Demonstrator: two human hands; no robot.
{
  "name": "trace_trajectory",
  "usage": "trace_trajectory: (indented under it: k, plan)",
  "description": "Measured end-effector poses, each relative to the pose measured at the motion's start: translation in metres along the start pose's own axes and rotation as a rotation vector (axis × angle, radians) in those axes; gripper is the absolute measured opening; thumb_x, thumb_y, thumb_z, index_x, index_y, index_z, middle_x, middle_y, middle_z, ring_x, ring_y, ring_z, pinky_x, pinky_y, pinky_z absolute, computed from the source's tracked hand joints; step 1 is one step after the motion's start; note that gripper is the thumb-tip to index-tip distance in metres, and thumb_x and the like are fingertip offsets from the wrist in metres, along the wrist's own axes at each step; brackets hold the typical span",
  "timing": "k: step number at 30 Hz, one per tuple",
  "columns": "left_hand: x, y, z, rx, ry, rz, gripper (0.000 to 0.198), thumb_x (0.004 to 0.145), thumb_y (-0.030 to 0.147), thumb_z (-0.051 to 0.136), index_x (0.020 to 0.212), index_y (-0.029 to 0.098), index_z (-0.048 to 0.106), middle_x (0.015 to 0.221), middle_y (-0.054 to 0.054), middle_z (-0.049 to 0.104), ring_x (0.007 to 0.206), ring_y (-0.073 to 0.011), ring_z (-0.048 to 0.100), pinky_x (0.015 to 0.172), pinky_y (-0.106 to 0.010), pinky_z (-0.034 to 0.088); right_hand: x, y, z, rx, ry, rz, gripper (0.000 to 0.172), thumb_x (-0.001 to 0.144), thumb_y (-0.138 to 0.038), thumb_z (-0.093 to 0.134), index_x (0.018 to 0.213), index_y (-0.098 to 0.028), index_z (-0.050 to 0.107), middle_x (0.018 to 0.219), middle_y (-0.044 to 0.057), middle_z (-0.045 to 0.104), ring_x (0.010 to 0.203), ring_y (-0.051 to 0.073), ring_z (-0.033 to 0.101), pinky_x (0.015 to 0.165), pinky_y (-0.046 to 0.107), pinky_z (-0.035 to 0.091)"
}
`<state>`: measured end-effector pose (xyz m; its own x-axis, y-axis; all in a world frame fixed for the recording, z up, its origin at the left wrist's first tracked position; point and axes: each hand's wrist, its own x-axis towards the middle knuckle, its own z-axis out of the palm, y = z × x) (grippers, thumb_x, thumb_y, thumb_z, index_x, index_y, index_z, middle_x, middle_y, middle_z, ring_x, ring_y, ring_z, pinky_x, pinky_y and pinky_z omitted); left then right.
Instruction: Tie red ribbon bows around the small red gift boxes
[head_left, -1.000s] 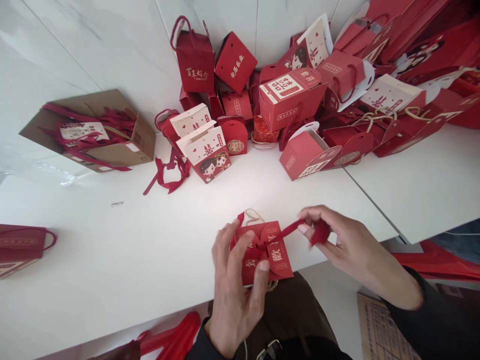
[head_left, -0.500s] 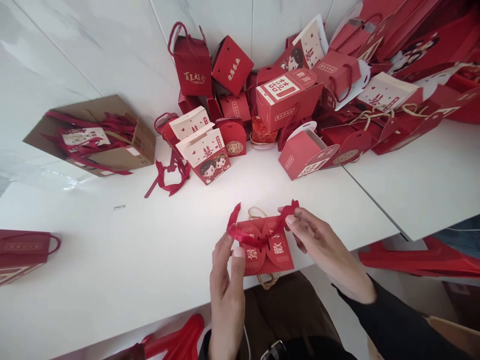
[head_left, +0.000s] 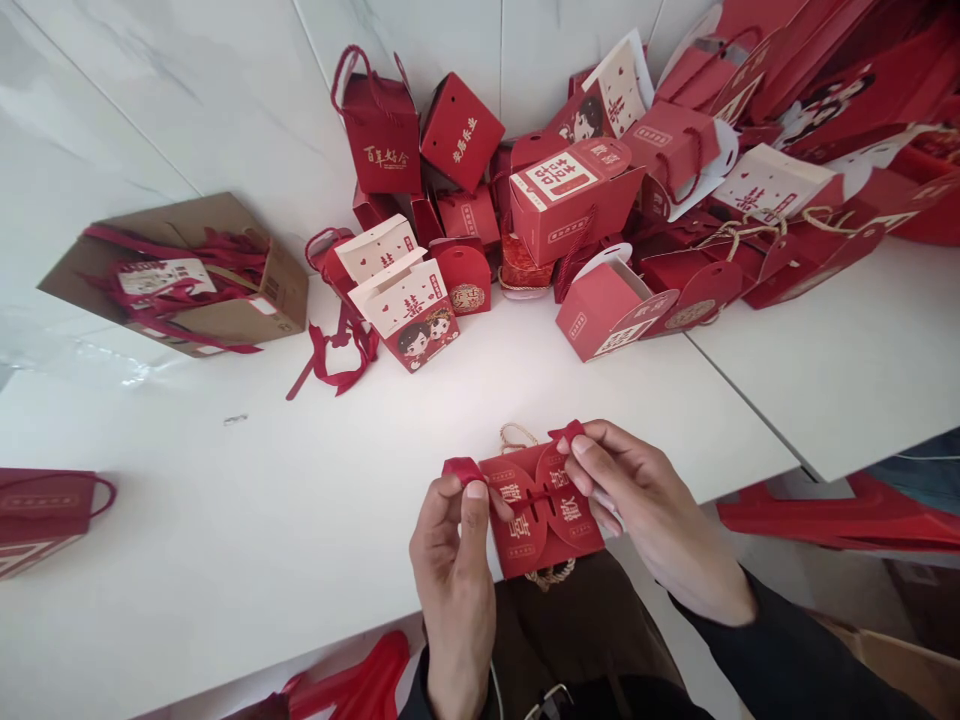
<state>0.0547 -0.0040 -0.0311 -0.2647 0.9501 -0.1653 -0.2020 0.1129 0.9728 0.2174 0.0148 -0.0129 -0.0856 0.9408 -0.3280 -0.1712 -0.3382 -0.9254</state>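
A red gift box [head_left: 536,550] with two rounded top flaps and gold cord handles lies at the table's front edge. Dark red ribbon [head_left: 538,497] runs across the flaps through their slots. My left hand [head_left: 457,560] pinches one ribbon end between thumb and forefinger, left of the box. On the other side, my right hand [head_left: 626,490] pinches the other end at the box's upper right corner. Between the hands the ribbon looks fairly straight.
Several red gift boxes [head_left: 577,205] are piled against the wall. A cardboard box [head_left: 285,292] of ribbons stands at the back left, with loose ribbon [head_left: 341,375] beside it. Another red box [head_left: 45,510] is at the left edge. Red stools [head_left: 832,515] show below the table.
Both hands have closed on the ribbon ends, and the ribbon lies straighter across the flaps. The box has shifted slightly right and toward me.
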Motion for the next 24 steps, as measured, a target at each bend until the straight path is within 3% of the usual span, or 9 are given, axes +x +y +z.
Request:
trace_trajectory:
  k: [5, 10, 12, 14, 18, 24]
  plan:
    - [0.001, 0.014, -0.001, 0.098, 0.006, -0.032, 0.022, 0.091, 0.043, 0.07, 0.087, 0.021, 0.066, 0.079, 0.002, 0.066, 0.074, -0.0109, 0.06, 0.07, -0.019, 0.05, -0.001, -0.012, 0.001, -0.224, -0.007, -0.043, 0.033, 0.103, -0.053, 0.053, 0.089, -0.024, 0.061, 0.074, -0.005, 0.052, 0.055, 0.009, 0.04, 0.049, 0.022, 0.037]
    - [0.008, 0.043, 0.011, 0.215, -0.195, -0.006, 0.021, 0.094, 0.042, 0.065, 0.093, 0.021, 0.069, 0.072, 0.001, 0.066, 0.066, -0.012, 0.059, 0.064, -0.022, 0.05, 0.001, -0.036, 0.007, -0.649, 0.0, -0.394, 0.013, 0.103, -0.034, 0.055, 0.1, -0.026, 0.065, 0.1, -0.001, 0.065, 0.082, 0.014, 0.06, 0.064, 0.023, 0.046]
    - [0.014, 0.049, 0.014, 0.24, -0.266, -0.036, 0.023, 0.095, 0.042, 0.062, 0.095, 0.02, 0.069, 0.073, 0.0, 0.067, 0.065, -0.0119, 0.058, 0.063, -0.022, 0.05, 0.004, -0.042, 0.009, -0.77, 0.036, -0.491, 0.009, 0.101, -0.026, 0.058, 0.107, -0.025, 0.064, 0.102, -0.001, 0.069, 0.082, 0.013, 0.063, 0.072, 0.024, 0.049]
    - [0.018, 0.051, 0.016, 0.233, -0.294, -0.064, 0.025, 0.097, 0.043, 0.059, 0.1, 0.02, 0.069, 0.078, -0.001, 0.069, 0.069, -0.0129, 0.061, 0.064, -0.023, 0.051, 0.007, -0.044, 0.01, -0.868, 0.093, -0.523, 0.015, 0.098, -0.02, 0.061, 0.112, -0.024, 0.063, 0.1, -0.002, 0.072, 0.075, 0.013, 0.065, 0.073, 0.025, 0.051]
    - [0.02, 0.047, 0.014, 0.245, -0.253, -0.049, 0.027, 0.098, 0.044, 0.057, 0.105, 0.02, 0.068, 0.066, 0.001, 0.065, 0.062, -0.0126, 0.059, 0.059, -0.022, 0.049, 0.005, -0.043, 0.009, -1.023, 0.166, -0.518, 0.011, 0.098, -0.022, 0.061, 0.108, -0.021, 0.061, 0.091, 0.0, 0.073, 0.061, 0.014, 0.063, 0.059, 0.028, 0.049]
    - [0.014, 0.042, 0.013, 0.273, -0.179, 0.037, 0.026, 0.095, 0.045, 0.062, 0.1, 0.021, 0.071, 0.064, 0.002, 0.06, 0.058, -0.0125, 0.056, 0.053, -0.022, 0.047, -0.007, -0.043, 0.008, -1.201, 0.094, -0.549, 0.011, 0.101, -0.019, 0.053, 0.099, -0.023, 0.064, 0.087, 0.001, 0.069, 0.069, 0.019, 0.065, 0.064, 0.033, 0.049]
